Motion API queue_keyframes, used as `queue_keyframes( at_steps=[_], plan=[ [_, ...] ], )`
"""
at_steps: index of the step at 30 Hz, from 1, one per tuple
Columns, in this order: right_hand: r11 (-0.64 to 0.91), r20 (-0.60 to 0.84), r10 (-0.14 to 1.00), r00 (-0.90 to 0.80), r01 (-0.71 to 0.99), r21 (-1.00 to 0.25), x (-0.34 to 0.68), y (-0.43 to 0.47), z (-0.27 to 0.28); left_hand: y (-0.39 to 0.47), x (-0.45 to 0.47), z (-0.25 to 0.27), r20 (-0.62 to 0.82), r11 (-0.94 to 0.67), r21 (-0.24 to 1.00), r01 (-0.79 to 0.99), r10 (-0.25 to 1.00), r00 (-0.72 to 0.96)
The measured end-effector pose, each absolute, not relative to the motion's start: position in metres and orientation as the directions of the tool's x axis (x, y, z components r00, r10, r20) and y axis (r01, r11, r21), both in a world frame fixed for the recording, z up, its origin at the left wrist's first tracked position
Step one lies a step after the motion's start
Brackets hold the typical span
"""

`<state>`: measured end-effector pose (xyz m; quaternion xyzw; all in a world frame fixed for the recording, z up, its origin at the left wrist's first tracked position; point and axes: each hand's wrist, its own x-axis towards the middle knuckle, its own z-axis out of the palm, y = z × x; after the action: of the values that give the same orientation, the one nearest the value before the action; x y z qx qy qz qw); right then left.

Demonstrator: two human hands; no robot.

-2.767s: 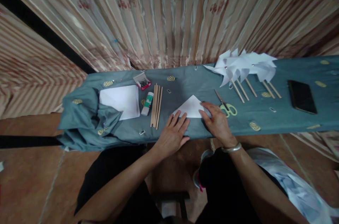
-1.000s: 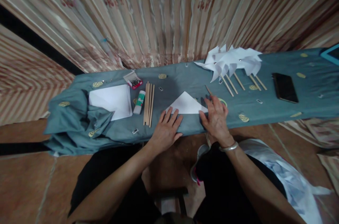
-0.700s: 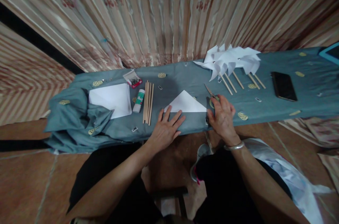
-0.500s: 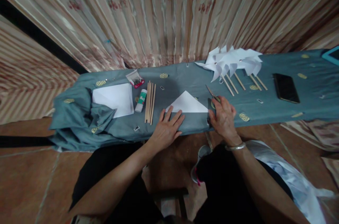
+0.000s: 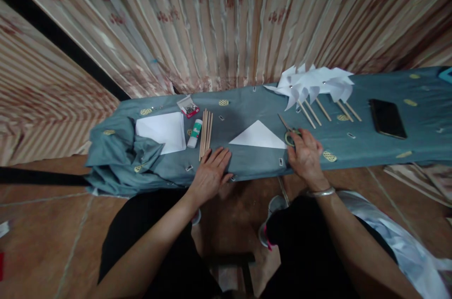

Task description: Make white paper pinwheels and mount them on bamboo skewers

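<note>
A white paper triangle (image 5: 259, 136) lies flat on the cloth-covered table, its point toward the curtain. My left hand (image 5: 208, 172) rests open at the table's front edge, fingers spread, just below the lower ends of several wooden sticks (image 5: 206, 134) and apart from the paper. At the triangle's right corner, my right hand (image 5: 305, 155) has its fingers curled on the handles of a pair of scissors (image 5: 290, 133). The blades point away from me, toward the back left. Part of the handles is hidden under the fingers.
Left of the sticks are a glue stick (image 5: 195, 133), an opened small box of metal pins (image 5: 189, 107) and stacked white paper (image 5: 160, 132). Several paper pinwheels (image 5: 316, 83) on sticks lie at the back right. Farther right is a black phone (image 5: 388, 119). A curtain (image 5: 226, 26) hangs behind.
My left hand has come off the paper and moved left toward the sticks. The triangle has shifted and turned slightly. My right hand stays at the scissors, and the view has swung a little.
</note>
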<state>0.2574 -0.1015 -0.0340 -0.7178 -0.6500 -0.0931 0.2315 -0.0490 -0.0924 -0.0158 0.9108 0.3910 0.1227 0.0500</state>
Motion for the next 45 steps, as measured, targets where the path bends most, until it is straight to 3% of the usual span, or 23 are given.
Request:
queue_keyframes(
  at_steps=[9, 22, 29, 38, 45],
  plan=[
    [-0.08, 0.385, 0.909, 0.162, 0.973, -0.218, 0.26, -0.1, -0.029, -0.092, -0.035, -0.014, 0.234, -0.704, 0.205, 0.68, 0.71, 0.664],
    [-0.04, 0.379, 0.915, 0.139, 0.965, -0.258, 0.259, -0.099, -0.032, -0.084, -0.018, -0.018, 0.132, -0.671, 0.14, 0.729, 0.742, 0.657],
    [-0.102, 0.397, 0.894, 0.207, 0.958, -0.269, 0.28, -0.099, -0.026, -0.083, -0.018, -0.02, 0.165, -0.685, 0.134, 0.716, 0.728, 0.666],
    [0.066, 0.374, 0.926, 0.046, 0.957, -0.281, 0.257, -0.086, -0.025, -0.085, -0.019, -0.023, 0.21, -0.686, 0.127, 0.716, 0.724, 0.657],
    [0.139, 0.435, 0.895, 0.101, 0.862, -0.487, 0.258, -0.075, -0.033, -0.085, -0.02, -0.023, 0.228, -0.683, 0.191, 0.705, 0.73, 0.644]
  ],
)
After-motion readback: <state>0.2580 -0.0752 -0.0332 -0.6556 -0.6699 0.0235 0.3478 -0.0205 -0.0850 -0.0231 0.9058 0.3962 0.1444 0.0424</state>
